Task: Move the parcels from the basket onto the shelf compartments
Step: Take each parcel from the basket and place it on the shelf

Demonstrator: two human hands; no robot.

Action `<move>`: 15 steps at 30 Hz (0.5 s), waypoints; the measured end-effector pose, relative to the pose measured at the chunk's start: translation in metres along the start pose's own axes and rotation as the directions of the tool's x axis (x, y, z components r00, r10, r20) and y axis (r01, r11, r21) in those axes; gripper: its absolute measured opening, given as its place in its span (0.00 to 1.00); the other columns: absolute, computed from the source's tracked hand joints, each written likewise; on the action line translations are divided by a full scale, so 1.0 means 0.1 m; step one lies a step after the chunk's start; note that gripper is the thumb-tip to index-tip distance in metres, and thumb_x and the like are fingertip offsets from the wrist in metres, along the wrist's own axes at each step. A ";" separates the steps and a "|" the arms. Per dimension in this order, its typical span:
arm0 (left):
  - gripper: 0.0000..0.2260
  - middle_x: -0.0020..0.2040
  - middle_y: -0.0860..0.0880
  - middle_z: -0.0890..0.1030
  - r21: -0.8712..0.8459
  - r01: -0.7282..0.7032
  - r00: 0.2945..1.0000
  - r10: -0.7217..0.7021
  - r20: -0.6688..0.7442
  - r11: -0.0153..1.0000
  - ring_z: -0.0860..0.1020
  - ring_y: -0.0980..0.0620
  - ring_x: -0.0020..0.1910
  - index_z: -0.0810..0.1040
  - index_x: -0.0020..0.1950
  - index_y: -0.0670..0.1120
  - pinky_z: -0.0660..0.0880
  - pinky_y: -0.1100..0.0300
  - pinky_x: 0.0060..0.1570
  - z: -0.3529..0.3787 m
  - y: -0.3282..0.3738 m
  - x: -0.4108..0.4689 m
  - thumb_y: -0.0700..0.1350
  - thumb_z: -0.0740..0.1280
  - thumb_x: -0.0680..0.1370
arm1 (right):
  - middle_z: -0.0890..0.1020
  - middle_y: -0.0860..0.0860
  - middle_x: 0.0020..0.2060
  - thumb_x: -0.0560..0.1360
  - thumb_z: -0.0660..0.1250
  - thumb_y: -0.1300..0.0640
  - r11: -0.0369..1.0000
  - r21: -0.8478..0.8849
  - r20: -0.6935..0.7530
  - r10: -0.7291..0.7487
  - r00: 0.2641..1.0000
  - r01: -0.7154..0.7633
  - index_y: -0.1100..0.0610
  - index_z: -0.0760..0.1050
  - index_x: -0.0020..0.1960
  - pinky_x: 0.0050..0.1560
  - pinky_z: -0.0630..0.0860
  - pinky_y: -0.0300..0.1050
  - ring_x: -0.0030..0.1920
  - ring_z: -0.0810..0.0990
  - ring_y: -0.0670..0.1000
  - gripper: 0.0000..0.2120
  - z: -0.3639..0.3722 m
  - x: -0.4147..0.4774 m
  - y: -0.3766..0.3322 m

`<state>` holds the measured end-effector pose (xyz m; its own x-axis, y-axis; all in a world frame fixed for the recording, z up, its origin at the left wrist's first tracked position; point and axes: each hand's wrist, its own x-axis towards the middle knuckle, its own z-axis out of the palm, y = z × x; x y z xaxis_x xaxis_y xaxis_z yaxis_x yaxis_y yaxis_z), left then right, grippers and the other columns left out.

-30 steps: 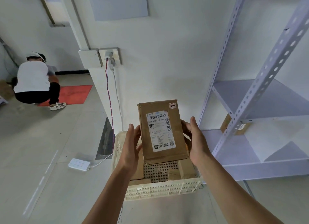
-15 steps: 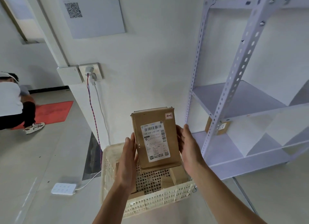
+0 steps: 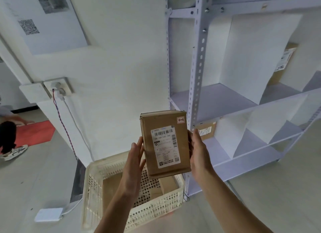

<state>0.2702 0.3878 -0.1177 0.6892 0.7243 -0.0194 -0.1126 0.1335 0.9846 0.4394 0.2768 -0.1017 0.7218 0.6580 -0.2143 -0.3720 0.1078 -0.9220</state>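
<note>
Grip: left hand point(image 3: 133, 165) pressed flat on, right hand point(image 3: 199, 154) clasping, one upright labelled parcel point(image 3: 165, 144), above near basket point(image 3: 133, 213), shelf point(image 3: 199, 72) at right.

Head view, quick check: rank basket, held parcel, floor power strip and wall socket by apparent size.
1. basket
2. held parcel, though it sits nearer the camera
3. power strip and wall socket look alike; no ranking

Brown parcel point(image 3: 165, 142) upright at ctr, label to camera. L hand point(image 3: 134, 165) presses flat on its left edge, R hand point(image 3: 198, 152) grips the right edge. Basket point(image 3: 97, 166) at 6 o'clock, more boxes inside. Shelf point(image 3: 199, 59) at 3 o'clock, 2nd parcel point(image 3: 206, 130) in a lower compartment.
</note>
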 end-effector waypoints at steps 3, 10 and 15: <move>0.33 0.81 0.59 0.70 0.005 -0.019 1.000 0.019 0.013 1.000 0.68 0.58 0.80 0.65 0.84 0.56 0.58 0.40 0.83 0.50 -0.03 -0.01 0.68 0.53 0.81 | 0.89 0.53 0.53 0.86 0.50 0.37 1.000 -0.005 -0.014 -0.023 1.000 0.023 0.51 0.82 0.63 0.50 0.83 0.50 0.53 0.88 0.53 0.27 -0.48 0.05 -0.21; 0.31 0.80 0.61 0.70 0.012 -0.038 0.999 0.037 0.035 0.999 0.67 0.60 0.80 0.65 0.83 0.57 0.57 0.40 0.83 1.60 -0.18 0.06 0.66 0.52 0.82 | 0.89 0.50 0.53 0.85 0.50 0.36 0.999 -0.009 -0.027 -0.046 0.999 0.046 0.47 0.83 0.60 0.52 0.82 0.53 0.51 0.89 0.50 0.25 -1.46 0.19 -0.66; 0.29 0.81 0.61 0.69 0.036 -0.086 0.995 0.084 0.058 0.996 0.65 0.59 0.81 0.64 0.84 0.57 0.58 0.39 0.83 2.13 -0.23 0.28 0.63 0.49 0.84 | 0.89 0.49 0.53 0.86 0.49 0.37 0.997 -0.015 -0.056 -0.075 0.996 0.074 0.44 0.83 0.58 0.56 0.82 0.56 0.55 0.88 0.53 0.25 -1.89 0.38 -0.95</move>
<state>0.4445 0.2612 -0.1035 0.7178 0.6924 0.0735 -0.1460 0.0464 0.9882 0.6124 0.1502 -0.0832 0.7791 0.6055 -0.1623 -0.3085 0.1450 -0.9401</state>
